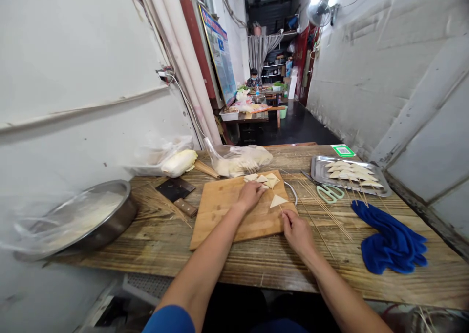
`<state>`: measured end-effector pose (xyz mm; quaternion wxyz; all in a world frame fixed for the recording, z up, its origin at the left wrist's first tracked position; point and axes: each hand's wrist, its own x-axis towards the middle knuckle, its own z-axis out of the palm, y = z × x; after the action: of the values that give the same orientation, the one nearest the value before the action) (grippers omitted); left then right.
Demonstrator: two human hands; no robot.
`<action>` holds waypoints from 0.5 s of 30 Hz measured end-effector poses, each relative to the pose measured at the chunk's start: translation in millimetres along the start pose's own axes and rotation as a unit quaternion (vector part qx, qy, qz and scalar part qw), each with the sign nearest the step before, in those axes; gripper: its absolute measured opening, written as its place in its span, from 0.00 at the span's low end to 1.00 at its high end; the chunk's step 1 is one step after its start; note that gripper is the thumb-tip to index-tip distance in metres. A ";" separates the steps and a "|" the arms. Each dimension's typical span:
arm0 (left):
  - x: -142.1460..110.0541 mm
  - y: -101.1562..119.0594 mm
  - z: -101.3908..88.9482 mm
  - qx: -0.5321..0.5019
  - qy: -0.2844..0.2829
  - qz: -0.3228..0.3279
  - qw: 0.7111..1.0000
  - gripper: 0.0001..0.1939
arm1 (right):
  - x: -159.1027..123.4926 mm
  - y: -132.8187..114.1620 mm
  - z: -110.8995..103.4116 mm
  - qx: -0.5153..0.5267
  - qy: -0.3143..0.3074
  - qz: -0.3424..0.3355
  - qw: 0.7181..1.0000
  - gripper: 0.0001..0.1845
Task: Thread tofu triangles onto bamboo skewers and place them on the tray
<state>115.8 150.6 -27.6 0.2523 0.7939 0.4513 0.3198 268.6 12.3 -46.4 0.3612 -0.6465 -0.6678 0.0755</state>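
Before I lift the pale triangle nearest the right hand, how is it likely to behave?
The pale triangle looks thin and flat, so it may flex or tear under a hard pinch. Being smaller than the right hand, it is probably light. The thin stick in that hand seems to meet its edge, so it might swivel if threaded there.

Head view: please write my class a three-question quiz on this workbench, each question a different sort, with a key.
1. True or false: the cleaver lies left of the board.
2. Which of the hands holds the skewer just below the lone triangle?
A. left
B. right
3. Fill in: the scissors have pale ____ handles.

Key:
1. True
2. B, the right hand
3. green
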 end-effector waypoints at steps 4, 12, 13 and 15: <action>-14.1 5.8 -0.3 -0.293 0.046 -0.162 0.941 0.10 | -5.7 -6.0 -0.2 0.013 0.005 -0.028 1.000 0.15; -63.7 -15.2 -32.9 -0.723 0.103 -0.316 0.606 0.08 | -31.6 -29.1 15.2 0.046 -0.050 -0.145 0.987 0.15; -64.4 -15.4 -34.0 -0.722 0.109 -0.327 0.600 0.08 | -33.5 -30.6 17.1 0.040 -0.058 -0.145 0.987 0.15; -62.9 -12.8 -33.6 -0.707 0.116 -0.357 0.600 0.09 | -35.1 -32.3 19.0 0.032 -0.066 -0.141 0.987 0.15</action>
<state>59.6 105.1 -31.6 0.7743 0.0996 0.3572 0.5128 228.0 -17.8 -55.4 0.3438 -0.5280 -0.7716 0.0876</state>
